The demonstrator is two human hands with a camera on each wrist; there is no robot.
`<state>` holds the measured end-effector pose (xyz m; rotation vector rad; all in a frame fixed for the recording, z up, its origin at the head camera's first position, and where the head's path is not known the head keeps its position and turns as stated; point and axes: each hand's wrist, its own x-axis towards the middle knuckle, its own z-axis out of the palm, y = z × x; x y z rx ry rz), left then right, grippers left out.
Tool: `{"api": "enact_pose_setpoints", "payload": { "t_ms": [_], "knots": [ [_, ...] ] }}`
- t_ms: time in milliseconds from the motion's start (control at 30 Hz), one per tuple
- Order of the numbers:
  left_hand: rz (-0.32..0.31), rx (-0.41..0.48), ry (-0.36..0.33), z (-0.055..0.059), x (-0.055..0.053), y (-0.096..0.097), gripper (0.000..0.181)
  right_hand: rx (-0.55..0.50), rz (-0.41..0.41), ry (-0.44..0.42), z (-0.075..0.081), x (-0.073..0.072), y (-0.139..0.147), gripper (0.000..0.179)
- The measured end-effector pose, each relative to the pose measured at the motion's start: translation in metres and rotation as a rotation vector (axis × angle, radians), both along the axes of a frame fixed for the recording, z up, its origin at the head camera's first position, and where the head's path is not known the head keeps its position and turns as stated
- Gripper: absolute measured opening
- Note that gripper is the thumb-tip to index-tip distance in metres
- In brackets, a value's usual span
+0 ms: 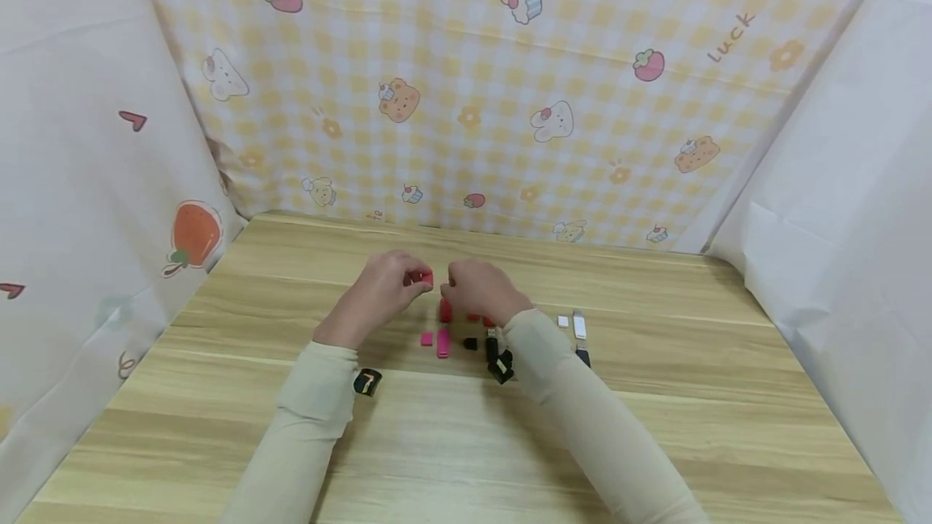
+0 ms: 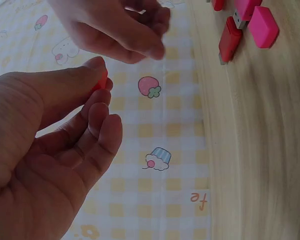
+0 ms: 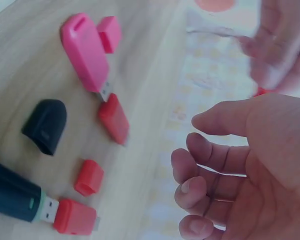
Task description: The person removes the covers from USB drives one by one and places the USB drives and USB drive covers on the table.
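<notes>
My left hand (image 1: 382, 285) is raised over the far middle of the table and pinches a small red USB stick cap (image 1: 427, 278) between thumb and index finger. In the left wrist view only a sliver of the red cap (image 2: 102, 81) shows past the fingertips. Close beside it hovers my right hand (image 1: 480, 291), fingers loosely bent, nothing between thumb and fingertips in the right wrist view. Beneath the hands lie a red USB stick (image 3: 114, 119), a second red stick (image 3: 75, 216) and another red cap (image 3: 89, 177).
Nearer me lie a pink USB stick (image 1: 443, 344), its pink cap (image 1: 426, 339), a black cap (image 1: 470, 344) and a black stick (image 1: 491, 348). Farther right are a white stick (image 1: 579, 325), a white cap (image 1: 563, 321) and a dark stick (image 1: 583, 356). A patterned curtain (image 1: 466, 152) hangs behind the table.
</notes>
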<state>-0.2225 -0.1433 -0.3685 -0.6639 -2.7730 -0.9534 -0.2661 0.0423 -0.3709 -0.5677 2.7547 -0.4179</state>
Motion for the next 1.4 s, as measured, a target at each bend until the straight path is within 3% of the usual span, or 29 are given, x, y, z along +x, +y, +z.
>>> {"api": "enact_pose_setpoints", "payload": {
  "t_ms": [433, 733, 1000, 1400],
  "knots": [
    [0.028, -0.034, -0.183, -0.018, -0.013, 0.007, 0.012, -0.148, -0.067, 0.076, 0.017, 0.019, 0.039, 0.025],
    [0.025, -0.105, -0.257, -0.038, -0.02, 0.009, 0.009, -0.211, -0.083, 0.095, 0.02, 0.034, 0.062, 0.025],
    [0.034, -0.2, -0.263, -0.048, -0.022, 0.014, 0.008, -0.3, -0.097, 0.091, 0.027, 0.046, 0.08, 0.023],
    [0.049, -0.218, -0.263, -0.053, -0.02, 0.019, 0.009, -0.346, -0.096, 0.133, 0.035, 0.052, 0.094, 0.023]
  ]
}}
